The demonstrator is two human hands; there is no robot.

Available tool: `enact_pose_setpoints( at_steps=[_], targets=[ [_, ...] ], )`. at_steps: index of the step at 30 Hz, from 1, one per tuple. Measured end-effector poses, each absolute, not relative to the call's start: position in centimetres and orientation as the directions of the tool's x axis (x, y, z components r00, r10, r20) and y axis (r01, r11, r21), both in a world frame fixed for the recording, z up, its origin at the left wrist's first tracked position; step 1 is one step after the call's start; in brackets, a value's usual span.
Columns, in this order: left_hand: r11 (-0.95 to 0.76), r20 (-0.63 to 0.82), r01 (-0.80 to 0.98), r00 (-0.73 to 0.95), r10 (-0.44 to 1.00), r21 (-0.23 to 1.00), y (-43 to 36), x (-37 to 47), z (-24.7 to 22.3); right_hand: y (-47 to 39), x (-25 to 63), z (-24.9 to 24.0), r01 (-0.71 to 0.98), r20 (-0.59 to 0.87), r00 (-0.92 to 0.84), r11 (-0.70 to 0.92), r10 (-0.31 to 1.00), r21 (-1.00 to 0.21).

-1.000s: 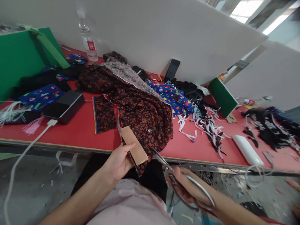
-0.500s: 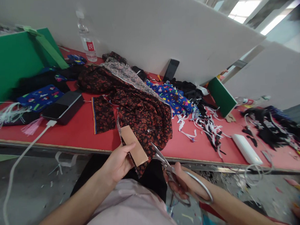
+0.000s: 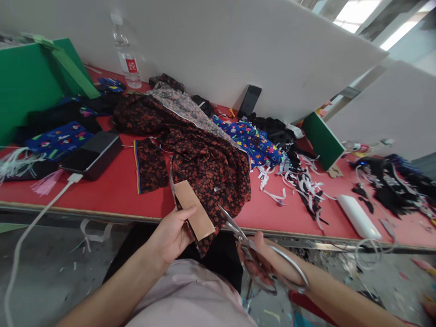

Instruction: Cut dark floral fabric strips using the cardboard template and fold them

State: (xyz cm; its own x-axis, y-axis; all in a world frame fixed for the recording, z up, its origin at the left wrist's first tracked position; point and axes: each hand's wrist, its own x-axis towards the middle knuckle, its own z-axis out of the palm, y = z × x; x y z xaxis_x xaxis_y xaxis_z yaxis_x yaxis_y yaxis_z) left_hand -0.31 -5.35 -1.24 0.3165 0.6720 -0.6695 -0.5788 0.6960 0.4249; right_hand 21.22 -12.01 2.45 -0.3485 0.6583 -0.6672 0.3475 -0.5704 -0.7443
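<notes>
left hand — thumb over tan card, pinched to the corner of dark floral cloth. right hand grips scissors by the handles, blades at the cloth's near edge. cloth lies across red table, corner overhanging; looks soft, light, apt to slide — best held at the stiffer card.

Red tabletop: stretching from left to right, its front edge showing
Left: a black box resting near a pink tassel
Back: a clear bottle standing, a dark phone leaning
Middle: dark floral cloth spreading and overhanging the front edge, a striped-edge piece lying beside it
Right: white strips lying scattered, a white oblong device lying near black scraps
</notes>
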Motion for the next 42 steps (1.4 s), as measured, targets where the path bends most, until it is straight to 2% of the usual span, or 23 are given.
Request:
enact_pose_setpoints(
  at_steps=[17, 34, 42],
  targets=[
    [0.695, -0.657, -0.572, 0.327, 0.680, 0.435, -5.4, -0.3, -1.4, -12.4, 21.5, 1.8, 0.279, -0.682, -0.380, -0.626, 0.625, -0.729],
    [0.685, -0.663, -0.585, 0.307, 0.682, 0.434, -5.5, -0.2, -1.6, -12.7, 21.8, 0.9, 0.323, -0.737, -0.321, -0.663, 0.594, -0.675],
    [0.672, -0.654, -0.586, 0.294, 0.697, 0.453, -5.6, -0.3, -1.5, -12.4, 22.2, -0.3, 0.194, -0.683, -0.411, -0.674, 0.603, -0.712]
  ],
)
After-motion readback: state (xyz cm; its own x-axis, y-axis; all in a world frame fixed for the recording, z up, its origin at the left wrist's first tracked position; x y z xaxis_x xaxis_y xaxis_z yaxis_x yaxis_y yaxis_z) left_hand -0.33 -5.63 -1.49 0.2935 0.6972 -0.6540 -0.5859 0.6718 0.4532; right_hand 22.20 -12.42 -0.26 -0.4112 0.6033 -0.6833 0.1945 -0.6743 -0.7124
